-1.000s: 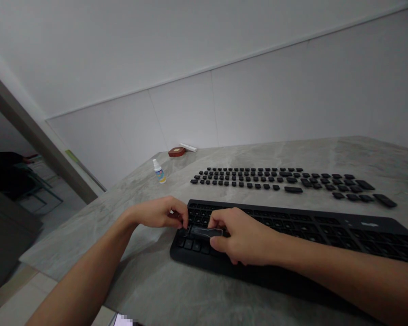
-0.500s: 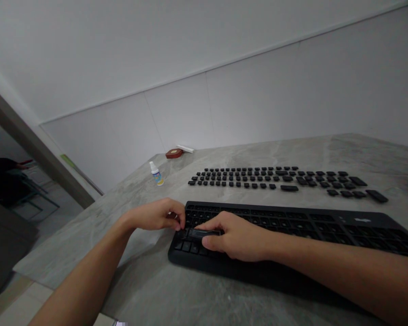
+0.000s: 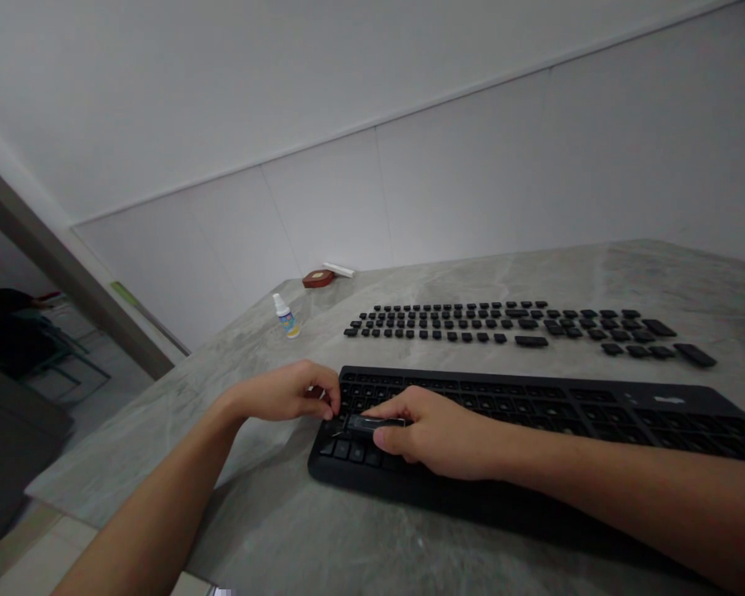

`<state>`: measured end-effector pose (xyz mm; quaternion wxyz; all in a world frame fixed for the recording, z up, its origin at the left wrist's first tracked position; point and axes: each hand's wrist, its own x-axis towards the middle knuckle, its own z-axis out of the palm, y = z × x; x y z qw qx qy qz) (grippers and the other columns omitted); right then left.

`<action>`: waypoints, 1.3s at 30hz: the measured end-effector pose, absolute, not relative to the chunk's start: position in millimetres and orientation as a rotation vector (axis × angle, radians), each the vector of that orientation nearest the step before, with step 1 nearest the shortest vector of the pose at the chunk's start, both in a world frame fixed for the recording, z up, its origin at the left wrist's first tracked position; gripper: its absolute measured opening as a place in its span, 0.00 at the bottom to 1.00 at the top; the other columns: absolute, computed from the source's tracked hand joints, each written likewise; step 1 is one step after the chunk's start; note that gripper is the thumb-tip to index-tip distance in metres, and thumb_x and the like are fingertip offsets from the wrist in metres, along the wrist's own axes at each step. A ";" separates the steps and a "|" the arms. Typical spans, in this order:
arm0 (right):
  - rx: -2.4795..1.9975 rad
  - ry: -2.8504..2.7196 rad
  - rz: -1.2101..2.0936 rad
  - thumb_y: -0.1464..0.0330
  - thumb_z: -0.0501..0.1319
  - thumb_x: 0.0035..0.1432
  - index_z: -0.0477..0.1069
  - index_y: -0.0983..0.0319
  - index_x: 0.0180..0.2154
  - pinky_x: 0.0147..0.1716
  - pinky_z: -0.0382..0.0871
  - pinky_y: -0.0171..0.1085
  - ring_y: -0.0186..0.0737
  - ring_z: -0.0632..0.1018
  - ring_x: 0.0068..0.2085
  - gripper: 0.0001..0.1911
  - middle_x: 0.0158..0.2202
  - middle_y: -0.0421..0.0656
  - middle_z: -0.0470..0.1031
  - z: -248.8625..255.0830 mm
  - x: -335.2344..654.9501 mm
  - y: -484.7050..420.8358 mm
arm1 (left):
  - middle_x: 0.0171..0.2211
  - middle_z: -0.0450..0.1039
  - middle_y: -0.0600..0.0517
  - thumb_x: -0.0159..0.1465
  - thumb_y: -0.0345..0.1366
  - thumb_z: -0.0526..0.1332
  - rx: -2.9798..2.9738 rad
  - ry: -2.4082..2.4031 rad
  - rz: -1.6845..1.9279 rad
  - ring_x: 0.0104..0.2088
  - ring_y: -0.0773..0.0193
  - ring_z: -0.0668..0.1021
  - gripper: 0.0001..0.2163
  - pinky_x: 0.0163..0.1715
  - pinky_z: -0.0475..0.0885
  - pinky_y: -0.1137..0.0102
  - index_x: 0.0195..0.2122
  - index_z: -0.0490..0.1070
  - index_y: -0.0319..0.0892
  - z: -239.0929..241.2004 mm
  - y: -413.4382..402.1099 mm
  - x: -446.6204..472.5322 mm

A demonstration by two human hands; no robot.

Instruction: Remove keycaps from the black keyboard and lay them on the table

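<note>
A black keyboard (image 3: pixel 596 414) with most keycaps removed lies on the grey marble table (image 3: pixel 534 273). My right hand (image 3: pixel 434 432) rests on its left end, fingers closed round a slim dark tool (image 3: pixel 372 423) whose tip points at the lower-left keys. My left hand (image 3: pixel 285 392) is curled at the keyboard's left edge, fingertips pinched against the corner; what they hold, if anything, is hidden. Rows of loose black keycaps (image 3: pixel 502 323) are laid out on the table behind the keyboard.
A small spray bottle (image 3: pixel 285 317) stands at the back left. A red-brown round box (image 3: pixel 318 279) and a white strip (image 3: pixel 338 270) lie by the wall. The table's left edge drops to the floor; a dark chair (image 3: pixel 12 339) stands beyond.
My right hand has slid slightly left and lower along the keyboard with the tool. The left hand has hardly moved. The view has shifted a little.
</note>
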<state>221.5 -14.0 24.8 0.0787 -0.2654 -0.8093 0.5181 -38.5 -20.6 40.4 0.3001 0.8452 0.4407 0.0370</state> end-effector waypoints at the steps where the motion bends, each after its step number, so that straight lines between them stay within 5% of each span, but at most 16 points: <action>1: -0.797 -2.406 1.564 0.73 0.55 0.59 0.80 0.63 0.39 0.21 0.53 0.29 0.28 0.61 0.22 0.14 0.21 0.35 0.61 23.9 221.1 -14.7 | 0.31 0.75 0.52 0.65 0.35 0.62 2.237 1.177 0.097 0.31 0.66 0.73 0.06 0.32 0.67 0.74 0.34 0.76 0.38 40.9 -21.6 -38.1; 7: -1.103 -2.208 1.847 0.71 0.57 0.60 0.68 0.63 0.32 0.15 0.51 0.29 0.27 0.58 0.15 0.04 0.17 0.31 0.58 26.2 218.5 -14.3 | 0.19 0.65 0.57 0.61 0.43 0.65 2.059 1.312 -0.050 0.21 0.71 0.65 0.14 0.19 0.58 0.77 0.26 0.71 0.37 40.4 -25.5 -36.8; 11: -1.007 -2.175 2.120 0.75 0.53 0.61 0.57 0.61 0.23 0.13 0.56 0.28 0.26 0.59 0.13 0.14 0.15 0.31 0.58 29.6 223.4 -9.3 | 0.17 0.67 0.56 0.62 0.44 0.64 1.949 1.368 -0.124 0.19 0.71 0.67 0.15 0.18 0.59 0.78 0.25 0.70 0.38 40.6 -25.9 -33.2; 14: -0.937 -2.187 2.132 0.77 0.52 0.60 0.61 0.63 0.23 0.14 0.59 0.27 0.26 0.63 0.15 0.13 0.18 0.35 0.66 27.5 226.8 -7.8 | 0.17 0.68 0.56 0.63 0.44 0.61 1.876 1.391 -0.172 0.16 0.71 0.65 0.15 0.16 0.58 0.78 0.24 0.69 0.38 41.7 -26.6 -30.5; 18: -1.046 -2.228 1.915 0.74 0.56 0.58 0.63 0.62 0.24 0.13 0.52 0.28 0.27 0.59 0.15 0.10 0.17 0.33 0.62 22.3 226.0 -12.1 | 0.18 0.67 0.56 0.65 0.42 0.60 1.930 1.366 -0.123 0.17 0.72 0.66 0.15 0.17 0.59 0.78 0.25 0.69 0.38 43.9 -27.3 -30.5; 22: -0.956 -2.300 1.604 0.70 0.59 0.57 0.68 0.64 0.26 0.20 0.57 0.30 0.30 0.66 0.21 0.08 0.19 0.35 0.64 18.4 227.1 -17.3 | 0.24 0.71 0.55 0.61 0.38 0.65 2.054 1.311 0.021 0.24 0.69 0.70 0.08 0.24 0.63 0.77 0.36 0.74 0.38 46.2 -27.7 -32.7; 29: -0.785 -2.454 1.269 0.68 0.61 0.55 0.79 0.64 0.35 0.28 0.60 0.32 0.35 0.72 0.30 0.10 0.27 0.39 0.74 17.9 230.7 -21.4 | 0.26 0.68 0.58 0.57 0.35 0.69 1.980 1.280 0.069 0.23 0.71 0.68 0.14 0.23 0.63 0.78 0.43 0.71 0.40 46.0 -27.8 -33.2; 33: -0.779 -2.455 1.320 0.68 0.61 0.55 0.80 0.64 0.35 0.26 0.59 0.31 0.33 0.70 0.28 0.10 0.25 0.38 0.72 17.7 229.6 -21.9 | 0.24 0.67 0.57 0.60 0.35 0.67 2.046 1.189 0.036 0.24 0.71 0.67 0.06 0.24 0.63 0.78 0.35 0.74 0.39 46.3 -27.3 -36.9; 39: -0.811 -2.401 1.291 0.65 0.61 0.58 0.82 0.64 0.37 0.24 0.58 0.31 0.33 0.70 0.25 0.13 0.24 0.39 0.75 17.0 226.7 -23.2 | 0.26 0.71 0.55 0.60 0.36 0.68 2.123 1.117 0.053 0.26 0.70 0.69 0.08 0.25 0.64 0.77 0.29 0.72 0.38 46.5 -28.0 -41.3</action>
